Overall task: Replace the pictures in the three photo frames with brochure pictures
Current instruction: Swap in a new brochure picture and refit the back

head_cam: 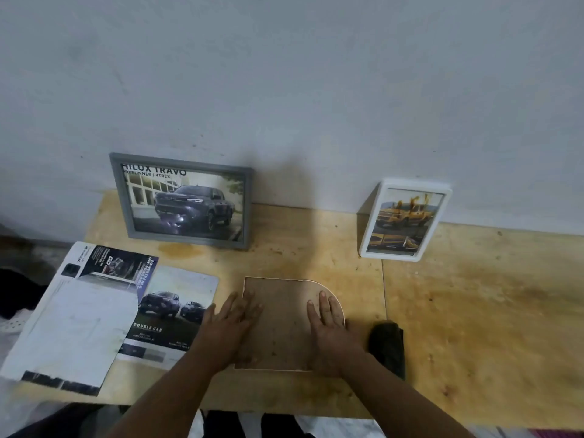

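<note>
- A third photo frame (284,324) lies face down on the wooden table (474,311), near its front edge, showing a brown backing board with one rounded corner at the far right.
- The left hand (232,324) lies flat on the left part of that backing, fingers straight and slightly spread, pointing away from the person.
- The right hand (327,327) lies flat on the right part of the backing, fingers straight and close together, tips near the rounded corner.
- Neither hand curls round anything; both press palm-down on the board.
- A grey photo frame (183,200) stands in landscape against the wall (284,74) at the far left of the table, holding a brochure picture of a dark pickup truck with the heading "HILUX TRAVO".
- A white photo frame (404,221) stands in portrait against the wall at the right, well apart from the grey one, holding a picture of yellow vehicles.
- An opened brochure (94,311) lies on the table's left side, just beside the left hand, partly overhanging the edge; one page shows two dark trucks and the words "DOUBLE CAB".
- A dark object (388,343) lies on the table just right of the right wrist; what it is cannot be told.
</note>
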{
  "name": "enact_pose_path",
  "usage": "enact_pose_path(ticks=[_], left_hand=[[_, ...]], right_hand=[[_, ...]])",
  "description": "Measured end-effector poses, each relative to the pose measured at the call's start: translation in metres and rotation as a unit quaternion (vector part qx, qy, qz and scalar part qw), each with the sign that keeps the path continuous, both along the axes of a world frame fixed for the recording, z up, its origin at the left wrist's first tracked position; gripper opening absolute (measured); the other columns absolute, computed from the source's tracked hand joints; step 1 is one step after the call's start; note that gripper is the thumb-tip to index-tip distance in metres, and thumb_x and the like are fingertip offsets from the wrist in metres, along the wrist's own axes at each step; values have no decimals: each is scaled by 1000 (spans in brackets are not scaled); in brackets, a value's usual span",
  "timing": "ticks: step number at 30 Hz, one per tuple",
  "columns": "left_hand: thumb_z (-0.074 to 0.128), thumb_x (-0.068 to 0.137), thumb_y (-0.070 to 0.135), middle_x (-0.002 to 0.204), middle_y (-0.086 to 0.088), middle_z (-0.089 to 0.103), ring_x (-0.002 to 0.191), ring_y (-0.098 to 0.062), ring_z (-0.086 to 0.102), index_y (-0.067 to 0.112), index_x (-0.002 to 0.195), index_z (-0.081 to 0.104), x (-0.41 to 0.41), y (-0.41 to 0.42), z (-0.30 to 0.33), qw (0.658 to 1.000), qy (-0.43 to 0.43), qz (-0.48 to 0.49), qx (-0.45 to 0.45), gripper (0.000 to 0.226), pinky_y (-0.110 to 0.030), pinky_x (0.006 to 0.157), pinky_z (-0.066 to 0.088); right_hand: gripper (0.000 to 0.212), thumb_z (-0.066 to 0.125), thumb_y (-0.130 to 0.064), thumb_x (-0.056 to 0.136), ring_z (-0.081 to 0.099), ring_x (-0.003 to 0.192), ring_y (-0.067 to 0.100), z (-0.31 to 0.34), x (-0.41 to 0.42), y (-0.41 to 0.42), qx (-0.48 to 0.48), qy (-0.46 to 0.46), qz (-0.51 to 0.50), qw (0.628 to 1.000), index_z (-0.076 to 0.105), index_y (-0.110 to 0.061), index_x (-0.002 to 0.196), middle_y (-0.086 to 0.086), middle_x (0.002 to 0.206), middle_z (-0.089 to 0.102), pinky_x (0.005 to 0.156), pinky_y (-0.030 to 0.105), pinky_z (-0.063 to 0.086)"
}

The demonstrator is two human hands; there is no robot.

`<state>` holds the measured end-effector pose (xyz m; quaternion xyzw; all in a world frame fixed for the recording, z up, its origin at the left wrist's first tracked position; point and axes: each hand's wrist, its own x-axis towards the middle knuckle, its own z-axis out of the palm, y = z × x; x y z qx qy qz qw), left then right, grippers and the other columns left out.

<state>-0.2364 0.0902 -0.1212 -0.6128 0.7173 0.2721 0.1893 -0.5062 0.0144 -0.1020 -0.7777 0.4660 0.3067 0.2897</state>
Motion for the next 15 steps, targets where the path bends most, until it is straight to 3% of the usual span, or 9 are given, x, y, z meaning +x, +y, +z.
enact_pose_path(ticks=[1, 4, 7, 10, 12, 15], left_hand=[[60, 87, 73, 162, 0, -44, 153, -33, -27, 40, 150, -36, -2, 0, 2, 1000, -7, 6, 11, 119, -67, 123, 7], [64, 90, 64, 160, -2, -45, 154, -35, -27, 36, 152, -31, -10, -7, 16, 999, -19, 8, 33, 117, -64, 125, 0], [66, 92, 57, 159, -5, -43, 157, -37, -18, 31, 160, -21, -16, -5, 25, 999, -25, 9, 22, 114, -60, 126, -1], [66, 94, 47, 170, -10, -23, 156, -40, 16, 29, 164, -5, -26, 4, 38, 999, -6, 42, -14, 101, -56, 125, 20], [61, 96, 47, 172, -10, -14, 145, -38, 37, 27, 163, 8, -34, 13, 42, 995, 10, 89, -32, 88, -51, 118, 34], [57, 96, 56, 173, -6, -10, 142, -39, 40, 27, 161, 17, -46, 28, 43, 989, 31, 140, -22, 81, -46, 113, 41]], right_hand=[[126, 74, -49, 84, -42, 143, 28, 1, 1, -1, 0, -3, -4, 1000, -27, -29, 156, 4, 152, -51, 122, 61, 6], [116, 73, -46, 84, -32, 150, 24, 7, -2, -9, 8, -45, -42, 998, -14, -32, 161, -3, 157, -42, 124, 56, 11], [92, 71, -51, 86, 2, 158, 16, 25, -13, -19, 27, -141, -125, 982, 22, -34, 161, -13, 169, -9, 125, 42, 25], [67, 64, -52, 92, 43, 140, 15, 36, -21, -17, -49, -197, -218, 955, 42, -34, 153, -11, 158, 35, 114, 27, 39], [62, 63, -53, 92, 50, 129, 17, 30, -27, -7, -80, -200, -290, 933, 46, -35, 149, -7, 144, 45, 107, 31, 46], [48, 70, -47, 88, 61, 117, 21, 13, -36, 11, -32, -236, -421, 876, 55, -42, 133, -4, 129, 61, 99, 41, 55]])
